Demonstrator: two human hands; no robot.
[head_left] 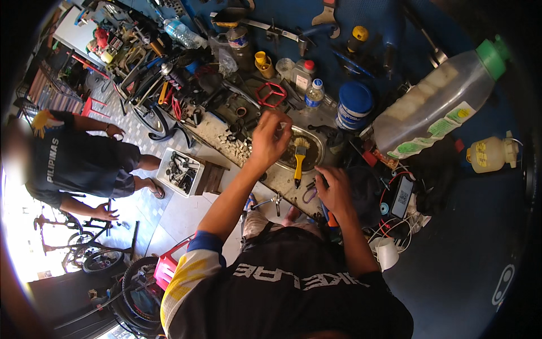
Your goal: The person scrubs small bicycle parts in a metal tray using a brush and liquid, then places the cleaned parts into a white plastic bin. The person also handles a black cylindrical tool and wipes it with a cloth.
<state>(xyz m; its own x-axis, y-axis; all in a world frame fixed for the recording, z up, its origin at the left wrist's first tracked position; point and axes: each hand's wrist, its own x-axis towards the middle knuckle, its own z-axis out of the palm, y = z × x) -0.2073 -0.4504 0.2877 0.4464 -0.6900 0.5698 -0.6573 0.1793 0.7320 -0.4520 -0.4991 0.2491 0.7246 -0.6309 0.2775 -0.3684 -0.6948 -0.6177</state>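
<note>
Over the workbench (280, 182), my left hand (271, 139) is raised with its fingers curled in toward the thumb; what they hold, if anything, is too small to make out. Just right of it lies an oval metal tray (323, 149) with dark liquid in it. A paintbrush with a yellow handle (298, 165) rests across the tray, its pale bristles at the far end and its handle over the near rim. My right hand (335, 193) hovers by the tray's near right side, fingers bent and apart, with nothing seen in them.
Small metal parts (238, 151) lie left of the tray. Behind stand a red handwheel-shaped piece (271, 94), small bottles (314, 93) and a blue tub (354, 105). A big green-capped bottle (435, 101) looms right. At left, another person (84, 152) stands near a white bin of parts (179, 172).
</note>
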